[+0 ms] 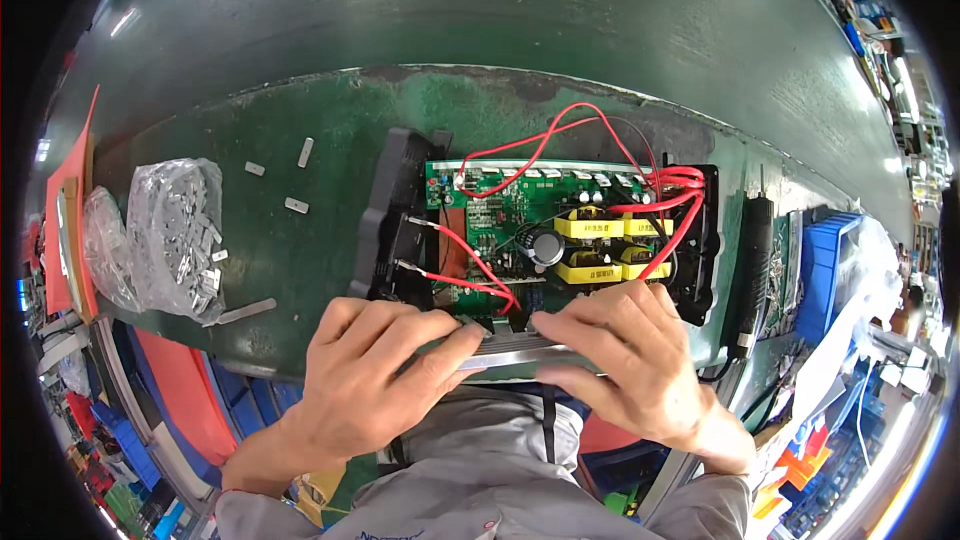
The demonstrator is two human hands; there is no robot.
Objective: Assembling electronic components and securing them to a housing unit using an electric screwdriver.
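In front of me lies an opened electronic unit with a green circuit board point(485, 230), yellow transformers point(590, 229), a black capacitor point(547, 247) and red wires point(470, 240). A ridged silver metal bar point(520, 344) runs along its near side. My left hand point(375, 370) is closed at the bar's left end, thumb and index finger pinched together; a small grey piece shows at their tips, its kind unclear. My right hand point(635, 365) grips the bar's right part, fingers over the top and thumb on the near face. Two red leads with bare metal terminals lie loose over the board's left side.
Black end covers point(395, 210) flank the unit. A clear plastic bag point(175, 235) of small metal pieces lies left, with several loose metal pieces point(297, 205) on the green bench. A black corded electric screwdriver point(752, 270) and a blue bin point(828, 275) stand right.
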